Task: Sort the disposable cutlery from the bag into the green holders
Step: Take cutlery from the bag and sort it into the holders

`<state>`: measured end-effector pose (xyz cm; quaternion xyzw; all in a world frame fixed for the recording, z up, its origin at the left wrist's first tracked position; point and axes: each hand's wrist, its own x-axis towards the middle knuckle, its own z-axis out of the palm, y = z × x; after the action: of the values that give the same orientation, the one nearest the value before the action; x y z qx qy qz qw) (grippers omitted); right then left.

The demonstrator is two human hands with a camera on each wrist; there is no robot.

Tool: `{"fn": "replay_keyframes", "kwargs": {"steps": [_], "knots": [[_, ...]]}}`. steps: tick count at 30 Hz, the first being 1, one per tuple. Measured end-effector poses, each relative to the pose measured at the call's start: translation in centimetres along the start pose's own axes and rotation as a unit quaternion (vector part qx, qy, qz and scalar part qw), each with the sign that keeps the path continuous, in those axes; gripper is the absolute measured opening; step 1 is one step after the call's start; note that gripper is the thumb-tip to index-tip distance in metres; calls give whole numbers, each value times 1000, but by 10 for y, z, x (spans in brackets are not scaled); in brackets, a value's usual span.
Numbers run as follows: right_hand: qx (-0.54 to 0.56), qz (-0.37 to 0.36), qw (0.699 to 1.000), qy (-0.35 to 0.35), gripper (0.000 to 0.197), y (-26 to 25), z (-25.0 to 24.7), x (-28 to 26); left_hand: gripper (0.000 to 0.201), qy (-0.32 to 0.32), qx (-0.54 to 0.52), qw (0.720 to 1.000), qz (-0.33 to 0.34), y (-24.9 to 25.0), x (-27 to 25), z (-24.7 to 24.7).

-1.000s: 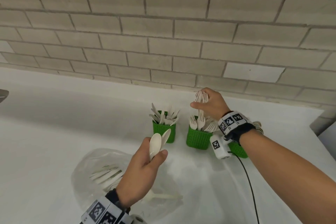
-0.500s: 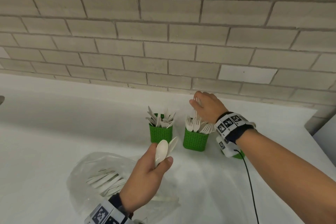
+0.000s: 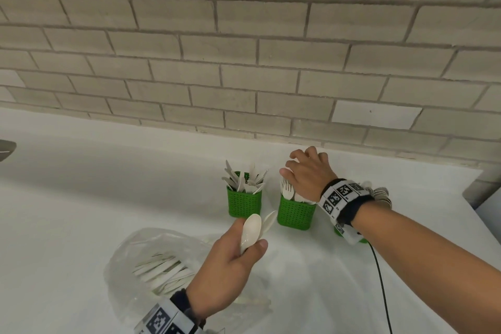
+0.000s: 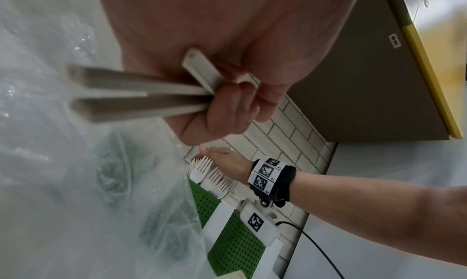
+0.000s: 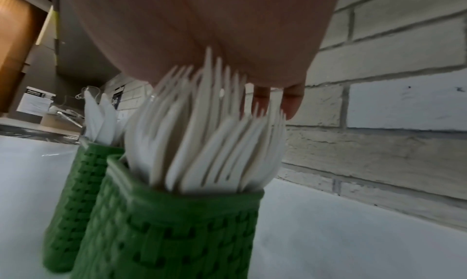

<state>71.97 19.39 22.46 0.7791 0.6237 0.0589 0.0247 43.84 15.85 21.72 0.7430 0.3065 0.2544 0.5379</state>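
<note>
Left hand (image 3: 227, 260) gripping spoons (image 3: 253, 228) above the bag (image 3: 151, 266), right hand (image 3: 306, 173) fingers spread atop forks (image 5: 207, 131) in the middle green holder (image 3: 295, 211), lowered since a second ago, its held forks released.

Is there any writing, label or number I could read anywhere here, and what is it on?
Small label on the grey cabinet: printed, too blurred to read.
Right wristband: tiny characters beside the black-and-white square codes, too small to read.
Sign in the far background: dark header, too blurred to read.
Cutlery, holders, bag: no text.
</note>
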Motion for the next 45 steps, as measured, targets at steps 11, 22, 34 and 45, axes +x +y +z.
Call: {"fn": "replay_keyframes", "kwargs": {"steps": [11,22,34,45], "knots": [[106,19,985,-137,65,-2,-2,-2,30,-24,-73,996,-34,3,7,8],[670,-14,742,17,20,-64,-62,-112,30,-81,-233,969,-10,20,-4,2],[594,156,767,185,37,-80,-72,-172,36,-114,-253,961,-11,38,-13,26],[728,118,670,82,39,-81,-71,-186,33,-146,-265,950,-73,44,-15,36]]}}
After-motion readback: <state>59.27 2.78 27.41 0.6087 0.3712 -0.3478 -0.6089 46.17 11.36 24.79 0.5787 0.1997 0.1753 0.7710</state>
